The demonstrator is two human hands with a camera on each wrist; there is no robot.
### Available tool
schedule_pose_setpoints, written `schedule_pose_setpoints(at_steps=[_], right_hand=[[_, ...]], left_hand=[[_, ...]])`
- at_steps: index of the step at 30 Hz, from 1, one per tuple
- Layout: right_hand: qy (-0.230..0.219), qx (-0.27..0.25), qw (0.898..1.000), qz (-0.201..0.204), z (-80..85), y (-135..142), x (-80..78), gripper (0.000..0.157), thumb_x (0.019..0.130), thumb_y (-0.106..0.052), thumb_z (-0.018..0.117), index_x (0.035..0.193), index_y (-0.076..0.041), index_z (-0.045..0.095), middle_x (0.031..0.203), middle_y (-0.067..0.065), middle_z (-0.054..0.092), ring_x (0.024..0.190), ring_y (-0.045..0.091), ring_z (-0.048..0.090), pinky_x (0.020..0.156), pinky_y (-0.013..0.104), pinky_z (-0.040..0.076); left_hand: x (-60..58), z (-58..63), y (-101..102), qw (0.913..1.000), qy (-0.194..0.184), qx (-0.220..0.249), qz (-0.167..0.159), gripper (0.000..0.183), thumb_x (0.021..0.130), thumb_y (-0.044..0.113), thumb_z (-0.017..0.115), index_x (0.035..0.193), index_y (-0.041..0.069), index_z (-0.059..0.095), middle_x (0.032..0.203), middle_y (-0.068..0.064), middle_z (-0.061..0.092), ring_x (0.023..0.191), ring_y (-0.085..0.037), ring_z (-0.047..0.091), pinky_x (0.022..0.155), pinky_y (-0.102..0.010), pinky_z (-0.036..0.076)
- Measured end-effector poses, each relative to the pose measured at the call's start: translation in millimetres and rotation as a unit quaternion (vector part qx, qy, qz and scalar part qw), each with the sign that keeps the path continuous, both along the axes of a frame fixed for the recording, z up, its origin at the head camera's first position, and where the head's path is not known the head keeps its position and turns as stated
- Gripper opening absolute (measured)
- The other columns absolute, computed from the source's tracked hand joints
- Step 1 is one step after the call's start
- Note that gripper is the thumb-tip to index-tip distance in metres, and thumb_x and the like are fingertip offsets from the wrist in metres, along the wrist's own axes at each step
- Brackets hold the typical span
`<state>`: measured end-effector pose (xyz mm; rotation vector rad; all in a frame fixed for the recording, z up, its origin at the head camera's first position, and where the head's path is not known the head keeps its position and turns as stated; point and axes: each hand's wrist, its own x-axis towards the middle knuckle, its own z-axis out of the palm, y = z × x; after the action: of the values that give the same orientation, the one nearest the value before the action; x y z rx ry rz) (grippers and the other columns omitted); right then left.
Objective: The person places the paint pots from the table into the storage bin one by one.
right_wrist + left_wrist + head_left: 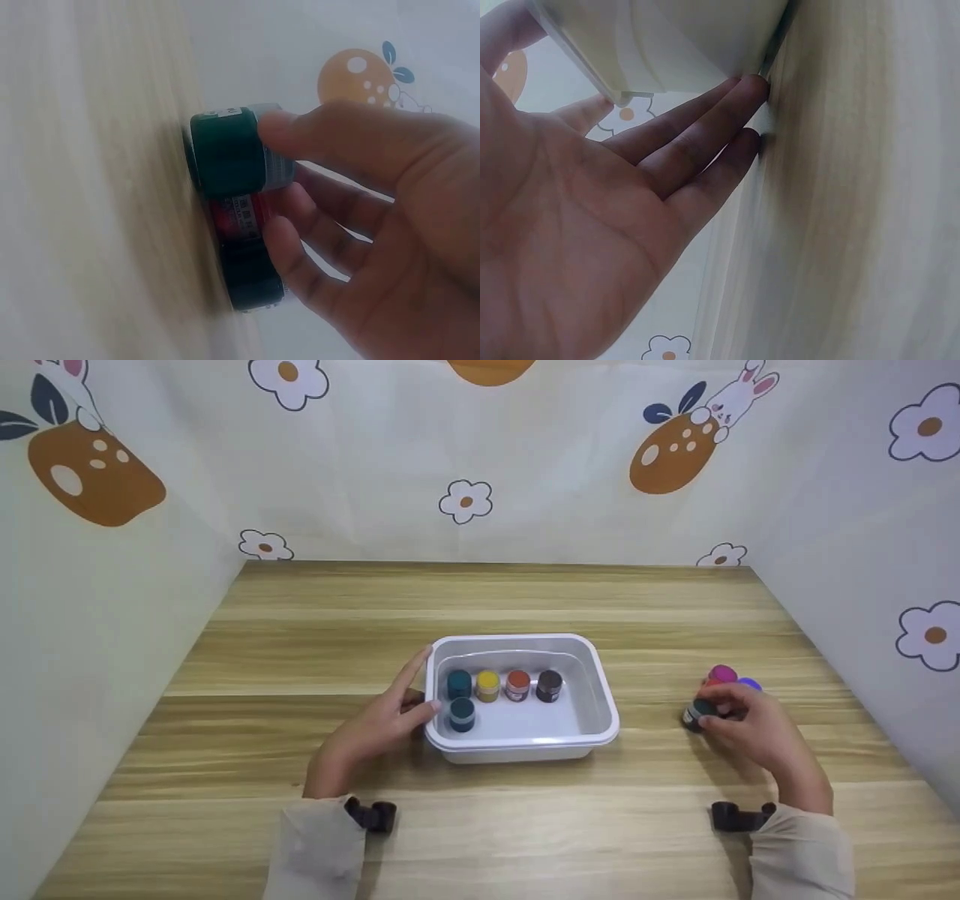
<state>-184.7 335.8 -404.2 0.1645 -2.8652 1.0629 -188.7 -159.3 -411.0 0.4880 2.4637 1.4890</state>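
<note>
A white plastic tub (525,745) stands mid-table with several small paint jars inside: teal (459,684), yellow (487,686), red (517,685) and black (549,686) in a row, and a dark green one (462,714) in front. My left hand (379,727) rests against the tub's left side, thumb at the rim. Its fingers (697,146) extend fairly straight along the outer wall in the left wrist view. With thumb and fingertips, my right hand (761,731) pinches a dark green paint jar (229,154) at the right, low by the tabletop.
Close behind the right hand are a magenta-topped jar (723,673) and a blue-topped jar (750,684), partly hidden. The right wrist view also has a red jar (236,217) and a dark jar (251,274). Patterned cloth walls (562,457) border the wooden table (322,600).
</note>
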Motion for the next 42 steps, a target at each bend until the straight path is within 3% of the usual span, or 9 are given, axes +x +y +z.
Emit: schedule_pose_setpoints(at_steps=[10, 17, 23, 25, 28, 32, 39, 42], right_hand=[[0.009, -0.020, 1.000, 0.012, 18.2, -14, -0.7, 0.037, 0.086, -0.008, 0.076, 0.118, 0.005, 0.065, 0.106, 0.018, 0.063, 0.082, 0.000, 0.055, 0.069, 0.014, 0.047], [0.036, -0.008, 0.999, 0.026, 35.3, -33, -2.2, 0.034, 0.085, -0.009, 0.077, 0.116, 0.001, 0.068, 0.098, 0.014, 0.062, 0.083, 0.005, 0.055, 0.070, 0.015, 0.047], [0.015, -0.053, 0.997, 0.044, 52.4, -55, -9.5, 0.036, 0.086, -0.009, 0.075, 0.119, 0.002, 0.065, 0.099, 0.015, 0.059, 0.081, 0.004, 0.062, 0.057, 0.022, 0.052], [0.022, -0.067, 0.996, 0.056, 57.7, -63, -12.0, 0.035, 0.087, -0.008, 0.075, 0.118, 0.002, 0.065, 0.100, 0.015, 0.058, 0.083, 0.009, 0.066, 0.051, 0.023, 0.050], [0.063, -0.069, 0.992, 0.088, 64.8, -78, -17.2, 0.030, 0.085, -0.002, 0.075, 0.113, 0.002, 0.068, 0.100, 0.015, 0.061, 0.086, 0.009, 0.063, 0.059, 0.019, 0.052], [0.094, -0.067, 0.985, 0.131, 72.7, -101, -23.1, 0.028, 0.082, 0.001, 0.077, 0.110, 0.001, 0.070, 0.103, 0.012, 0.067, 0.088, 0.012, 0.059, 0.082, 0.017, 0.051], [0.054, -0.057, 0.979, 0.187, 68.3, -147, -30.0, 0.029, 0.082, -0.001, 0.077, 0.110, -0.004, 0.072, 0.107, 0.010, 0.067, 0.093, 0.024, 0.061, 0.088, 0.041, 0.053], [0.044, -0.056, 0.976, 0.208, 59.5, -164, -32.7, 0.028, 0.081, 0.000, 0.077, 0.108, -0.004, 0.072, 0.105, 0.010, 0.067, 0.093, 0.024, 0.061, 0.087, 0.043, 0.053]], left_hand=[[1.0, -0.5, -2, 1.0000, 0.001, -0.006, -0.001, 0.078, 0.100, 0.032, 0.055, 0.161, 0.026, 0.007, 0.148, -0.023, 0.043, 0.129, -0.035, 0.052, 0.107, -0.056, 0.040], [1.1, 0.4, -2, 1.0000, -0.004, -0.002, 0.002, 0.079, 0.100, 0.032, 0.055, 0.161, 0.026, 0.005, 0.148, -0.023, 0.044, 0.129, -0.035, 0.052, 0.107, -0.056, 0.040], [-0.2, -1.8, 0, 1.0000, -0.003, 0.009, -0.002, 0.078, 0.100, 0.029, 0.056, 0.161, 0.025, 0.007, 0.139, -0.024, 0.052, 0.126, -0.034, 0.054, 0.104, -0.053, 0.044], [0.2, -1.7, 0, 1.0000, -0.004, 0.003, 0.003, 0.078, 0.100, 0.031, 0.056, 0.161, 0.027, 0.007, 0.138, -0.023, 0.054, 0.126, -0.033, 0.055, 0.105, -0.053, 0.043], [1.1, -0.4, 2, 0.9999, -0.010, -0.004, 0.011, 0.080, 0.099, 0.034, 0.057, 0.160, 0.030, 0.006, 0.139, -0.021, 0.054, 0.127, -0.032, 0.054, 0.105, -0.054, 0.042], [1.1, 0.6, 3, 0.9998, -0.014, -0.007, 0.014, 0.081, 0.099, 0.034, 0.057, 0.160, 0.031, 0.005, 0.144, -0.020, 0.050, 0.129, -0.033, 0.052, 0.105, -0.054, 0.043], [-0.3, -0.3, 3, 0.9998, -0.013, -0.009, 0.009, 0.081, 0.099, 0.036, 0.057, 0.160, 0.030, 0.005, 0.149, -0.021, 0.044, 0.130, -0.035, 0.051, 0.106, -0.055, 0.042], [-0.4, -0.7, 3, 0.9999, -0.012, -0.007, 0.010, 0.082, 0.098, 0.036, 0.058, 0.160, 0.031, 0.005, 0.155, -0.018, 0.037, 0.132, -0.035, 0.049, 0.107, -0.056, 0.039]])
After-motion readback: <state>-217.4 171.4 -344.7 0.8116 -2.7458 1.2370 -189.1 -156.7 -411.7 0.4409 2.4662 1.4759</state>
